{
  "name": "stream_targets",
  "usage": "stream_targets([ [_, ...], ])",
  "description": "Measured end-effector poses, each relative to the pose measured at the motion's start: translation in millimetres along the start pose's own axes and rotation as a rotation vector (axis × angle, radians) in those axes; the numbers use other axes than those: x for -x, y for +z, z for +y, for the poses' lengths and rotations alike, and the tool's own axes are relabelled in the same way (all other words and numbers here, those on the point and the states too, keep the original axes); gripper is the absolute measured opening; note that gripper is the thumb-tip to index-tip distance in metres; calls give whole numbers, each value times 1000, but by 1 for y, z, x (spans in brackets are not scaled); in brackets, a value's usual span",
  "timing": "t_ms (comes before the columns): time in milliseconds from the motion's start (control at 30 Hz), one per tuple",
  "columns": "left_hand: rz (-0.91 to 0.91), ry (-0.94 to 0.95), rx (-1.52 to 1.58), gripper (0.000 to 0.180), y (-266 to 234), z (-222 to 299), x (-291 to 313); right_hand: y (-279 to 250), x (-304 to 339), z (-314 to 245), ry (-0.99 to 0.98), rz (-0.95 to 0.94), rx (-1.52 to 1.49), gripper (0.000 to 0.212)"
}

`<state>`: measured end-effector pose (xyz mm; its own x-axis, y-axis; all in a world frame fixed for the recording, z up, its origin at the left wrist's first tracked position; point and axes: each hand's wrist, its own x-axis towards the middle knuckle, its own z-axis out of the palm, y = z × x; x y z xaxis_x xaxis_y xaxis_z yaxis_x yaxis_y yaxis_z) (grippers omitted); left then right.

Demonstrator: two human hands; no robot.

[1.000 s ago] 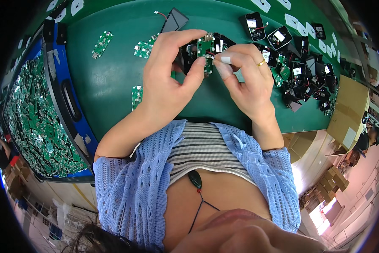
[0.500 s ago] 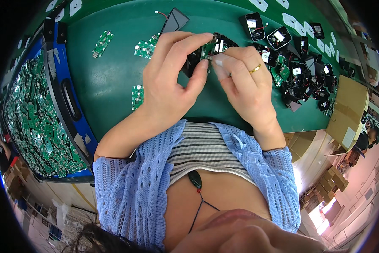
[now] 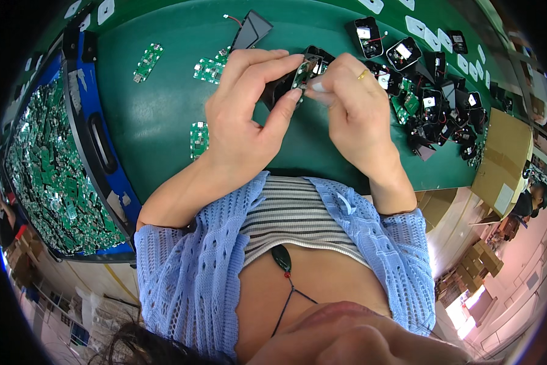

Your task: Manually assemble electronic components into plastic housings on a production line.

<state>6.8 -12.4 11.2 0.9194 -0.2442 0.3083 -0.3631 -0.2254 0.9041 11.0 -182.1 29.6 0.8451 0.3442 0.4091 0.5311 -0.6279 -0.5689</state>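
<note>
Nearest the camera, a green circuit board [image 3: 302,76] is held above the surface [image 3: 164,121] by the left hand [image 3: 244,100], whose grip is clamped on it between thumb and fingertips. At the right side of that held board, thumb and fingers of the right hand [image 3: 361,109] are brought close together; whether anything is pinched there cannot be told. Since a second ago, the held board has been turned from nearly face-on to nearly edge-on, and the right hand has been rolled with its knuckles raised. By this, the spot being worked is judged to have been largely screened from view, so no fastening can be confirmed. Directly behind the held board, a black casing [image 3: 278,88] is partly hidden by the fingers. Lower left of the held board, a loose board [image 3: 198,140] is left lying; farther left, a blue-and-black crate [image 3: 84,140] is filled with boards. To its right, black casings are heaped in a pile [image 3: 447,128]. Beyond it, a dark wedge-shaped casing [image 3: 252,30] is seen to the left and an open casing [image 3: 368,38] to the right.
</note>
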Motion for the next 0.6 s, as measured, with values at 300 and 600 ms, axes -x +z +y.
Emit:
stream_targets([
  [300,117,50,25,34,5,-8,-1,13,0,4,-16,43,-32,22],
  [600,113,106,-79,33,9,-9,2,13,7,6,254,-2,-279,21],
])
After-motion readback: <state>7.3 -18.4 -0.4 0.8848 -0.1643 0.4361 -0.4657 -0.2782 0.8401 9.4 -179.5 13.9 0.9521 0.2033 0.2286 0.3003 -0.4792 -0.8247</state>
